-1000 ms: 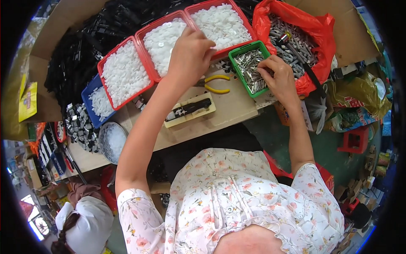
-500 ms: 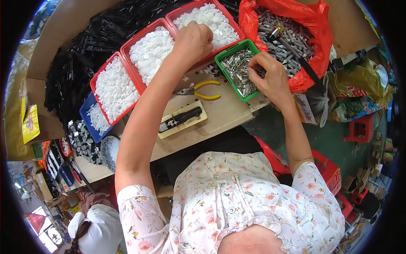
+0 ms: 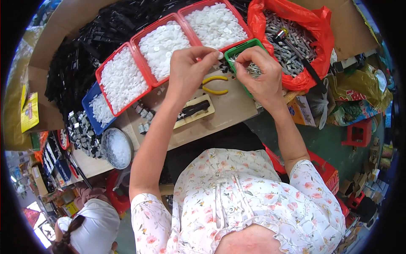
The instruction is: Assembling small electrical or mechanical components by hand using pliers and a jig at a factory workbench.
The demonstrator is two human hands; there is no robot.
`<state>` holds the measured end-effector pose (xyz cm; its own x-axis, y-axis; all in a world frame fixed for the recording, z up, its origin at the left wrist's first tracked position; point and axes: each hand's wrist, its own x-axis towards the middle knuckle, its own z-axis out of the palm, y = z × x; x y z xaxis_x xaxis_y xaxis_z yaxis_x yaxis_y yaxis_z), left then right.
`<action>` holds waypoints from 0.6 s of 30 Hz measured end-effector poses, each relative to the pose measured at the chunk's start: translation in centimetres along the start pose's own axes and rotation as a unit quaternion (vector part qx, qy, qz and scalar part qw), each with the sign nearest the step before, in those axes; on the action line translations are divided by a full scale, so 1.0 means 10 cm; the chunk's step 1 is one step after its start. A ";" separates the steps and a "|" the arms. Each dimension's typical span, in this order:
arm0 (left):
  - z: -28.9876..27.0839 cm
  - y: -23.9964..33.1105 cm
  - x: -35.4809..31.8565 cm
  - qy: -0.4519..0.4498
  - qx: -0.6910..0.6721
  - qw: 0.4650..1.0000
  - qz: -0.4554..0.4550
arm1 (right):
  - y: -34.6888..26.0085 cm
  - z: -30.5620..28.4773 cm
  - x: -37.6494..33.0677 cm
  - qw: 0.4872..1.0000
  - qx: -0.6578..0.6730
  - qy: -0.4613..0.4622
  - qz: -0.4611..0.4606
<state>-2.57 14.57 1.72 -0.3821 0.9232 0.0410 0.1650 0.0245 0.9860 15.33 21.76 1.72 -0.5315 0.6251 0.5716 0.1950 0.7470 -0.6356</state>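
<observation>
Holding both hands raised above the bench (image 3: 237,114), we bring them close together over its middle. Our left hand (image 3: 188,70) pinches a small white part (image 3: 220,55) between thumb and forefinger, fingers narrowed onto it. Our right hand (image 3: 260,74) is curled, fingertips closed on what appears to be a small metal piece (image 3: 234,64); it is too small to identify with certainty. The two pieces sit just beside each other, apparently not yet joined.

Directly under the right hand stands a green tray (image 3: 237,50) of small metal parts. Below the hands lie yellow-handled pliers (image 3: 215,84) and a black tool on a pale block (image 3: 192,111).

Further out, three red trays (image 3: 146,40) hold white plastic discs, all well filled; a blue tray (image 3: 89,101) beside them holds fewer. A red bag (image 3: 270,17) of grey metal parts lies to the right, and a large heap of black parts (image 3: 80,55) to the left. A round metal bowl (image 3: 116,148) and a cluster of small grey blocks (image 3: 82,131) stand at the bench's near left.

We judge the work far from finished: supply trays remain nearly full, and no sizeable stock of completed assemblies can be identified.
</observation>
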 end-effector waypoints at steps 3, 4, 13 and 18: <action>-0.01 -0.11 -0.21 0.041 -0.100 0.994 -0.006 | -0.14 0.11 0.00 0.999 -0.018 -0.031 -0.028; -0.04 -0.14 -0.25 0.052 -0.067 0.996 0.012 | -0.18 0.15 0.00 0.999 -0.014 -0.035 -0.033; -0.20 -0.28 -0.52 0.125 -0.047 0.990 0.040 | -0.41 0.31 -0.05 0.995 -0.047 -0.041 -0.079; -0.25 -0.24 -0.59 0.130 -0.027 0.991 0.024 | -0.45 0.35 -0.06 0.996 -0.042 -0.049 -0.068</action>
<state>-2.96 8.11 -0.51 -0.5977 0.7925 0.1213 0.1420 -0.0442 0.9889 11.90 17.23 2.37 -0.6349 0.4946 0.5935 0.1820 0.8423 -0.5073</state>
